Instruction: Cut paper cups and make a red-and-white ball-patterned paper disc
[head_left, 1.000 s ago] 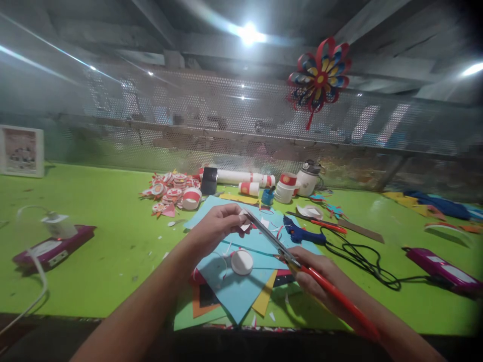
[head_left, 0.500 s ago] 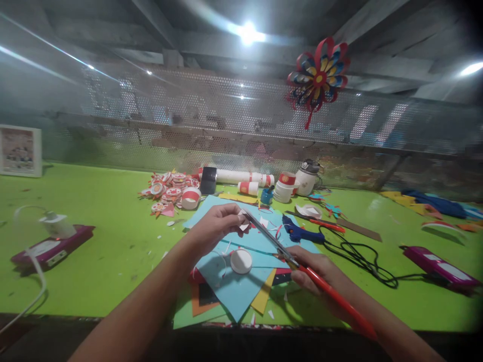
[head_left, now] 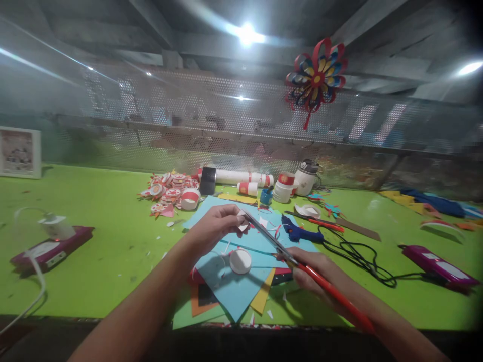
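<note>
My left hand pinches a small white piece of paper above the light-blue sheets. Red-handled scissors are in my right hand, their blades pointing up and left so the tips meet the paper. Whether the blades are parted is too fine to tell. Below the hands, a round white paper disc lies on the light-blue paper. Thin paper strips and snippets are scattered around it.
A blue glue gun with a black cord lies right of the paper. Behind are paper cups, a phone, a bottle and a pile of red-and-white discs. Purple power strips sit at both sides.
My right hand's fingers have shifted slightly on the scissor handles. The paper in my left hand stays at the blade tips, almost unmoved.
</note>
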Tool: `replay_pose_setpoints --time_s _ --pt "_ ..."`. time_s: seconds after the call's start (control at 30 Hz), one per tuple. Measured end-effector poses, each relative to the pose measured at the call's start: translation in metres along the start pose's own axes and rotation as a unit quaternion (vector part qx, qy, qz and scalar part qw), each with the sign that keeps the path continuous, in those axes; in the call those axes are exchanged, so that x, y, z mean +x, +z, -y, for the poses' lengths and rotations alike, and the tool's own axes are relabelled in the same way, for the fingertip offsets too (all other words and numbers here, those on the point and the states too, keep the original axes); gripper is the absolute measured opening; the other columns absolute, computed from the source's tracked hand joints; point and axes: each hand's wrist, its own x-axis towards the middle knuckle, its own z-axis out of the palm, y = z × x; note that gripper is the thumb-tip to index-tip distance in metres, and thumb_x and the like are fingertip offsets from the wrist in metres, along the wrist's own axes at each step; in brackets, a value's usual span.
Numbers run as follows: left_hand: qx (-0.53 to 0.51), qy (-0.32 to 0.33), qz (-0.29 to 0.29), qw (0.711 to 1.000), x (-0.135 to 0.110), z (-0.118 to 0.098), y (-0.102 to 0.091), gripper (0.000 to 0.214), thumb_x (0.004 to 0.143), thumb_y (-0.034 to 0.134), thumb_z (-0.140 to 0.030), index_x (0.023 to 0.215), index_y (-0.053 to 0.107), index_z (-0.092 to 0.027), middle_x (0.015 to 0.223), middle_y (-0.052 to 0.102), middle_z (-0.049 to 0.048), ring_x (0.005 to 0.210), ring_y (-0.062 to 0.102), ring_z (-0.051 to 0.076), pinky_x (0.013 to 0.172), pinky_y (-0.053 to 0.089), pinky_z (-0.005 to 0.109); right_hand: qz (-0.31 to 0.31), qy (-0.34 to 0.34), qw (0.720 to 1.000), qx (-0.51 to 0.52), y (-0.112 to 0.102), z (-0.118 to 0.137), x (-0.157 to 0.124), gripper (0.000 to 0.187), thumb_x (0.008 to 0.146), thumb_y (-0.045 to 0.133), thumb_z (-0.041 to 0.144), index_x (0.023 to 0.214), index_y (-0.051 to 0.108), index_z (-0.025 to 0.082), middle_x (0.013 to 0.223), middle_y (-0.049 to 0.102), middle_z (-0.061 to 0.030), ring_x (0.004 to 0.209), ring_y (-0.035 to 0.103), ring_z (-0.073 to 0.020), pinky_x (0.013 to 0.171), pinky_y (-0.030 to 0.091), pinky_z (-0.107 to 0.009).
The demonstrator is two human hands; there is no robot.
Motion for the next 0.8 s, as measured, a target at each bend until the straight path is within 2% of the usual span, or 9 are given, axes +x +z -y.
replay_pose_setpoints --time_s 0.2,0.4,0.6,0.8 --pt "-0.003 -0.006 -0.013 1.0 0.0 -0.002 0.0 0.013 0.077 0.062 -0.024 0.071 0.059 -0.013 0.071 0.059 0.0031 0.067 0.054 0.012 0.064 0.04 0.027 0.019 -0.014 1.0 -0.005 0.0 -0.005 0.003 0.04 0.094 0.033 0.048 0.098 0.059 0.018 0.076 0.056 -0.003 0.065 0.048 -0.0135 0.059 0.041 -0.024" --pt "-0.02 0.007 -0.013 1.0 0.0 -0.002 -0.001 0.011 0.076 0.062 -0.021 0.07 0.057 -0.013 0.07 0.058 0.0019 0.067 0.054 0.012 0.063 0.039 0.026 0.018 -0.011 1.0 0.0 0.003 -0.012 0.004 0.04 0.094 0.033 0.047 0.105 0.057 0.018 0.072 0.052 -0.0011 0.061 0.044 -0.0119 0.055 0.037 -0.023" --pt "-0.023 0.013 -0.012 1.0 0.0 -0.003 -0.001 0.011 0.077 0.062 -0.021 0.071 0.057 -0.013 0.07 0.057 0.0015 0.066 0.054 0.012 0.063 0.039 0.027 -0.002 -0.012 1.0 0.008 0.007 -0.017 0.007 0.037 0.092 0.039 0.048 0.101 0.06 0.018 0.081 0.058 -0.0039 0.069 0.05 -0.0143 0.058 0.04 -0.022" --pt "-0.014 0.019 -0.009 1.0 -0.001 -0.005 -0.002 0.009 0.078 0.061 -0.02 0.075 0.06 -0.012 0.071 0.057 0.0016 0.066 0.053 0.011 0.063 0.038 0.026 -0.01 -0.013 1.0 0.014 0.008 -0.016 0.009 0.038 0.091 0.041 0.049 0.098 0.062 0.018 0.078 0.059 -0.0034 0.069 0.051 -0.0146 0.058 0.042 -0.022"
